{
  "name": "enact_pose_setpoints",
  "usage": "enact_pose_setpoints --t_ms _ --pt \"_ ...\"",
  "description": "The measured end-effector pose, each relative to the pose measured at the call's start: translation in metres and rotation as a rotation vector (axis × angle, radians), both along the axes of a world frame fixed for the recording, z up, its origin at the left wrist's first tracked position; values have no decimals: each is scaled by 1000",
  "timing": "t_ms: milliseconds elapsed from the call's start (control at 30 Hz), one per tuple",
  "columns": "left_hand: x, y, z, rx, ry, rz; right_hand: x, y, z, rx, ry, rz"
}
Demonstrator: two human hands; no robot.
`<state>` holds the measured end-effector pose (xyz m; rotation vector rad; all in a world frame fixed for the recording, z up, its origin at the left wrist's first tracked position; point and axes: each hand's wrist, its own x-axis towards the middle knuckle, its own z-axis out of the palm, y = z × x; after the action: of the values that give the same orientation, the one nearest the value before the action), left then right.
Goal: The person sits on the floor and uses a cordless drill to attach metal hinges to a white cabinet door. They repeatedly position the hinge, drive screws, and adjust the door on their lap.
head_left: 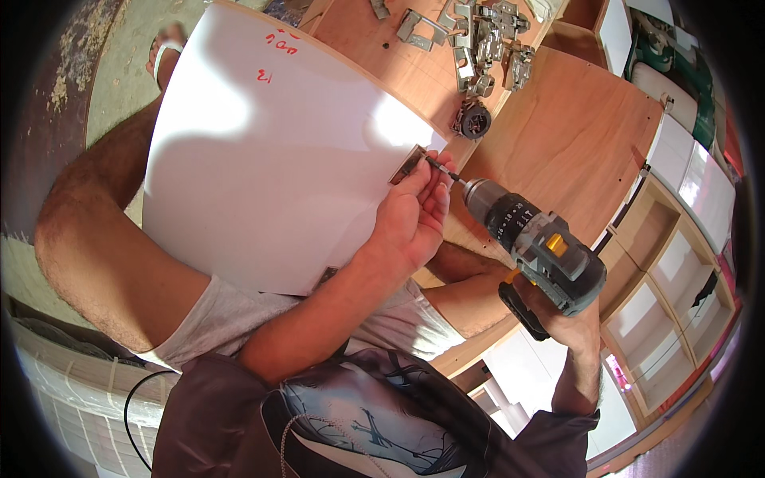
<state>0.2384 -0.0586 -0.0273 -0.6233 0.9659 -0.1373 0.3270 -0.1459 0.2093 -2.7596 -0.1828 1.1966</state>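
A white panel (263,159) with red handwritten marks lies across my lap. At its right edge my left hand (413,213) pinches a metal cabinet hinge (405,166), its fingers curled around the tip of a driver bit (443,170). My right hand (562,315) grips the handle of a grey and black cordless drill (530,239) with a yellow switch. The drill points up and left, its bit reaching the hinge. My fingers partly hide the bit's tip and any screw there. Another dark metal piece (325,276) sits at the panel's near edge.
Several metal hinges (478,40) are heaped on a wooden board beyond the panel, beside a small dark roll (476,120). To the right stand a wooden panel (558,127) and an open cabinet frame (669,295). Plastic-wrapped panels (88,398) lie at the lower left.
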Motion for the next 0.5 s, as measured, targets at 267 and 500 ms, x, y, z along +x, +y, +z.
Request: enact_pose_setpoints --t_ms 267,500 --pt "0 -1 -1 4 -3 9 0 0 -2 -14 0 14" --pt "2 1 -2 -9 -18 3 8 3 -2 -54 27 80"
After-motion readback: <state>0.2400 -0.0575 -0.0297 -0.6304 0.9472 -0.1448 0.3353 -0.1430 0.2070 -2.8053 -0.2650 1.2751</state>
